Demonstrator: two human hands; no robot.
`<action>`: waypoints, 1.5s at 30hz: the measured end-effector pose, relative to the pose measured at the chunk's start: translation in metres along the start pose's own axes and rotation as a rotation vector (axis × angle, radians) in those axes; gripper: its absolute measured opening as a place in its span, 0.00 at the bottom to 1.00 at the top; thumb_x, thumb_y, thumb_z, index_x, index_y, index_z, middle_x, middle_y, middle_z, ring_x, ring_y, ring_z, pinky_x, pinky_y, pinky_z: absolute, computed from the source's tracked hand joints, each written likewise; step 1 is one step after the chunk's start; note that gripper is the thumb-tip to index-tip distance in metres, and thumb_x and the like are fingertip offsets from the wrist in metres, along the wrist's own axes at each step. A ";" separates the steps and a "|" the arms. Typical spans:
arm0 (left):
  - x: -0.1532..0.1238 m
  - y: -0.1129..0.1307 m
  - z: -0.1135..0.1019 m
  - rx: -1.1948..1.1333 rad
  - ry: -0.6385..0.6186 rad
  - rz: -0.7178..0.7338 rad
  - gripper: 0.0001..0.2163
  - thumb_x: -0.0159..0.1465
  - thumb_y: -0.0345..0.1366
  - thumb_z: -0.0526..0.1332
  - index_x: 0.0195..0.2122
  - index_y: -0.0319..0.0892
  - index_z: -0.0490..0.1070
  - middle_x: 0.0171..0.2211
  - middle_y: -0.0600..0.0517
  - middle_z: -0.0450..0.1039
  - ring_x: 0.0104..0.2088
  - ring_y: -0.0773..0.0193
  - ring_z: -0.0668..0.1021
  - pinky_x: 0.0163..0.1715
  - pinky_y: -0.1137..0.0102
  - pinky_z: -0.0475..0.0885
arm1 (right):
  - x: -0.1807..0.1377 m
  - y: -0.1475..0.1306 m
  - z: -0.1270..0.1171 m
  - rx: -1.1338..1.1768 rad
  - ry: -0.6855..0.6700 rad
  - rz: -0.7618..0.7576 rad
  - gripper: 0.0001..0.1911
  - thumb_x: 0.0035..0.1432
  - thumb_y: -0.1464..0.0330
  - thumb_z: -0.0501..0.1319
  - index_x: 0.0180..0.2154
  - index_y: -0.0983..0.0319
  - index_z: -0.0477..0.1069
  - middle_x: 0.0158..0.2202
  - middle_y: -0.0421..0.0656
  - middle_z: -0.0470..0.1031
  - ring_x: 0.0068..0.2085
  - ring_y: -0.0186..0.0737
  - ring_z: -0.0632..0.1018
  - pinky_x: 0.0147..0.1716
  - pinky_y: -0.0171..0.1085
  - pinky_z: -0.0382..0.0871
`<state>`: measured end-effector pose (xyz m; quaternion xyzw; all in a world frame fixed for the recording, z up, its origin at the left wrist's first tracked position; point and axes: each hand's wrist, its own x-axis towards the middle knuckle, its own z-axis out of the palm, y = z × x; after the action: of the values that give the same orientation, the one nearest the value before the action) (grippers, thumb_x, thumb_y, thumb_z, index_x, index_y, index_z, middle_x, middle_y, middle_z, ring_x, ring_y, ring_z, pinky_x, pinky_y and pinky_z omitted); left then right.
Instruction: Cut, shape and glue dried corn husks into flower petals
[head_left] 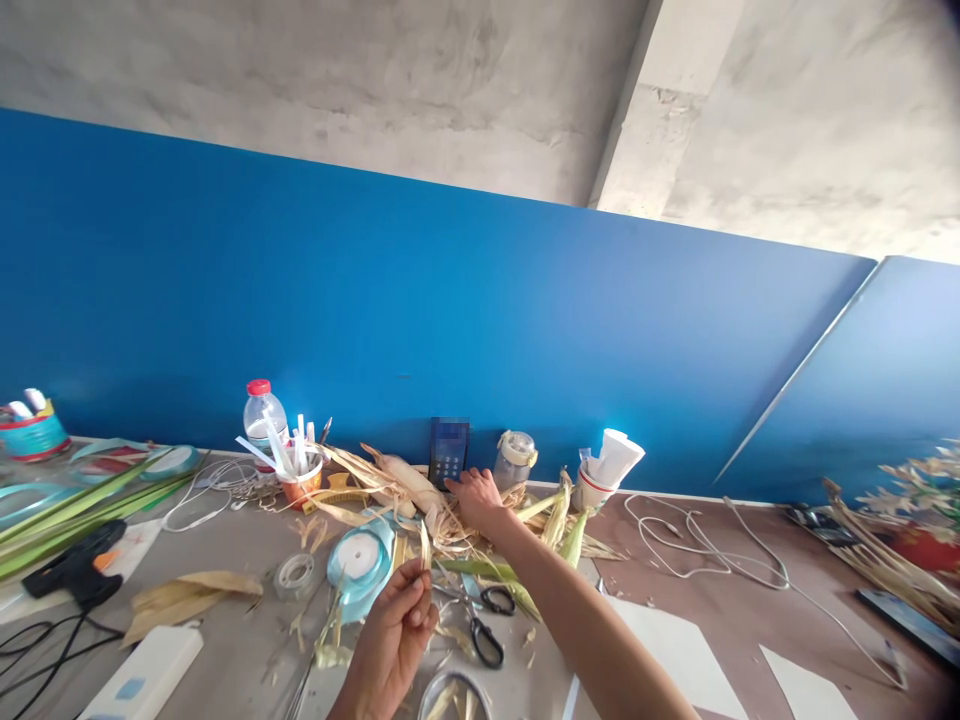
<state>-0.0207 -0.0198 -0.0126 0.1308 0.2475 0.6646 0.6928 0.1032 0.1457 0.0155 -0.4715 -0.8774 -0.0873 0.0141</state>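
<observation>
Low in the middle, my left hand (396,630) is closed, its thumb and fingers pinching a thin strip of dried corn husk (425,550) that points upward. My right hand (478,494) reaches forward across the table with fingers stretched out, holding nothing. Its fingertips are at the lower part of a phone (448,458), which leans upright against the blue partition with a lit keypad on its screen. Dried corn husks (401,480) lie in a heap beneath and around this hand. Scissors with black handles (487,640) rest between my two arms.
Blue ribbon roll (356,560), clear tape (295,574) and a glue gun (79,565) lie on the left. A red-capped bottle (264,415), a cup of white sticks (301,485), a jar (515,458) and a paper-filled cup (596,490) line the blue partition (420,290). White cables (705,545) lie right.
</observation>
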 end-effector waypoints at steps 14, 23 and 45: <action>0.001 0.001 0.000 -0.004 0.016 0.003 0.10 0.45 0.26 0.68 0.29 0.37 0.72 0.23 0.55 0.68 0.15 0.80 0.59 0.17 0.78 0.58 | 0.006 -0.002 -0.003 -0.019 0.012 -0.001 0.23 0.57 0.72 0.50 0.54 0.54 0.59 0.43 0.49 0.71 0.45 0.46 0.68 0.40 0.43 0.53; 0.001 0.003 0.000 -0.007 0.018 0.007 0.10 0.45 0.26 0.68 0.29 0.37 0.72 0.23 0.55 0.68 0.15 0.80 0.59 0.17 0.78 0.58 | 0.015 -0.006 -0.005 -0.012 0.062 0.038 0.26 0.60 0.75 0.44 0.59 0.57 0.52 0.44 0.51 0.70 0.46 0.47 0.68 0.40 0.43 0.53; 0.001 0.004 0.000 -0.002 0.012 0.010 0.09 0.46 0.26 0.67 0.29 0.37 0.71 0.23 0.55 0.68 0.15 0.80 0.59 0.17 0.78 0.58 | 0.013 -0.008 -0.010 0.001 0.059 0.037 0.24 0.60 0.75 0.44 0.58 0.56 0.54 0.45 0.50 0.70 0.46 0.46 0.67 0.41 0.43 0.52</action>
<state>-0.0242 -0.0189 -0.0112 0.1273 0.2504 0.6692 0.6879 0.0890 0.1507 0.0257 -0.4850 -0.8677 -0.1006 0.0419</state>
